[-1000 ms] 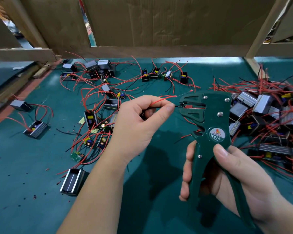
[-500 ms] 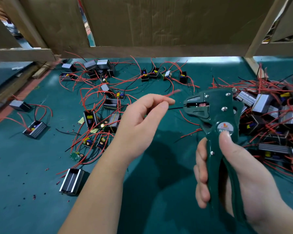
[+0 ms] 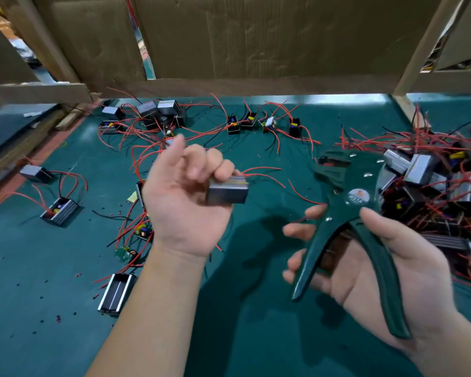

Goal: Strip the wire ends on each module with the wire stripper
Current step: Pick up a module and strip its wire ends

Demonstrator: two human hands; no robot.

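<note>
My left hand (image 3: 182, 197), palm turned up, grips a small grey metal-cased module (image 3: 227, 190) between curled fingers. The module's red wires (image 3: 264, 172) stick out to the right, free of the tool. My right hand (image 3: 375, 265) holds the dark green wire stripper (image 3: 348, 213) by its handles, which are spread apart. The stripper's jaws (image 3: 329, 164) point up and left, with a gap of bare mat between them and the wires. Motion blur softens both hands.
A pile of modules with tangled red wires (image 3: 433, 186) lies at the right. More modules (image 3: 158, 115) are scattered across the back and left of the green mat (image 3: 38, 281). Cardboard and wooden framing (image 3: 229, 50) wall off the back.
My left hand let go of the wire tip and turned palm up, now gripping the module body. The stripper's handles have opened and the tool dropped lower and away from the wire.
</note>
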